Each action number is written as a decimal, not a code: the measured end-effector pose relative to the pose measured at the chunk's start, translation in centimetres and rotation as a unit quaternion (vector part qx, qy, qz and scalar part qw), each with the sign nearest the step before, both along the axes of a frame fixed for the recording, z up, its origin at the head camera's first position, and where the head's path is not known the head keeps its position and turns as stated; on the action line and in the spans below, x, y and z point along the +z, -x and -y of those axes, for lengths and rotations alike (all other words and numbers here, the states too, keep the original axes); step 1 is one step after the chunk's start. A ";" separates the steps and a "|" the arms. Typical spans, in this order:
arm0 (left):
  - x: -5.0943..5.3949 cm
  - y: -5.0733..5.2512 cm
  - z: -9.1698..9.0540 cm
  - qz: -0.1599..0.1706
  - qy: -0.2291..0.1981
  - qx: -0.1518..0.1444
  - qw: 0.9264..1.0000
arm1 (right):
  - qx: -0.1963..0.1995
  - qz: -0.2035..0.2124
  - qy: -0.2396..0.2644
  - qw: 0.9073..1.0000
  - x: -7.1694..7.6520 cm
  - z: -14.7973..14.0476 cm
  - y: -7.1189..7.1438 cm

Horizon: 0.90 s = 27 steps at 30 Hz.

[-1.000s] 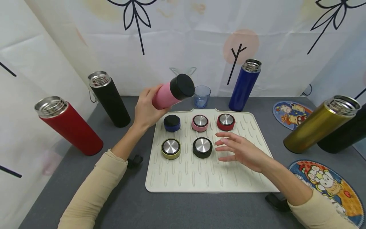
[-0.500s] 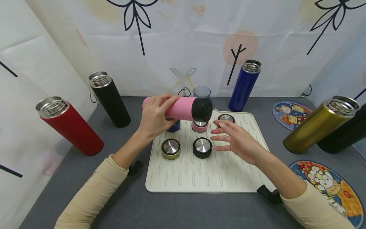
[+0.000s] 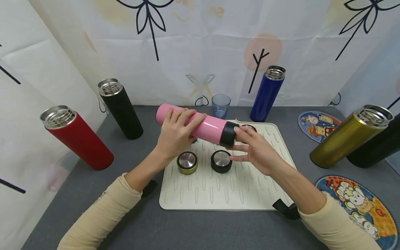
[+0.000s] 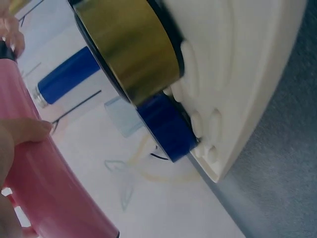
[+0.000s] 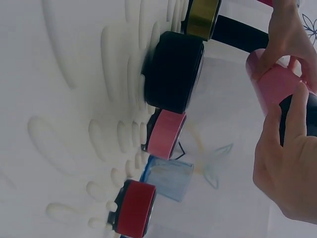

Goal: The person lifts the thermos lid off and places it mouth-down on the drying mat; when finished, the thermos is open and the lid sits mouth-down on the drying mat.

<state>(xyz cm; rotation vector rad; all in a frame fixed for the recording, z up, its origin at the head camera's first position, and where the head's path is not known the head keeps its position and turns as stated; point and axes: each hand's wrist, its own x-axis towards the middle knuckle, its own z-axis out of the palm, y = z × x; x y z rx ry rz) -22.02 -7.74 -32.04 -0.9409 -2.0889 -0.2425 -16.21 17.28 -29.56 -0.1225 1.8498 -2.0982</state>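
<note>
My left hand (image 3: 173,137) grips a pink thermos flask (image 3: 210,127) around its body, above the cream mat. The flask lies tilted, its black-capped end lower and to the right. At that black cap (image 3: 228,134) my right hand (image 3: 260,152) holds on with thumb and fingers, also seen in the right wrist view. Below on the mat stand an olive lid (image 3: 186,162) and a black lid (image 3: 221,161), both steel-topped. Pink (image 5: 167,134), red (image 5: 135,208) and blue (image 4: 167,126) lids are largely hidden behind the flask and hands in the head view.
Lidless red (image 3: 78,137) and black (image 3: 121,109) flasks stand left; a blue flask (image 3: 267,93) and clear blue cup (image 3: 221,106) stand behind the mat (image 3: 200,199). A gold flask (image 3: 350,137) and another dark one are right, near two cartoon placemats (image 3: 359,208).
The pink flask has swung lower and rightward in my left hand, its capped end meeting my right hand. The right hand has moved left and taken hold of the cap.
</note>
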 end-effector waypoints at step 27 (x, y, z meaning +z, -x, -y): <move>-0.1 -1.4 -0.1 0.028 0.023 0.013 0.999 | 0.008 -0.194 -0.110 0.975 -1.9 -0.8 -0.2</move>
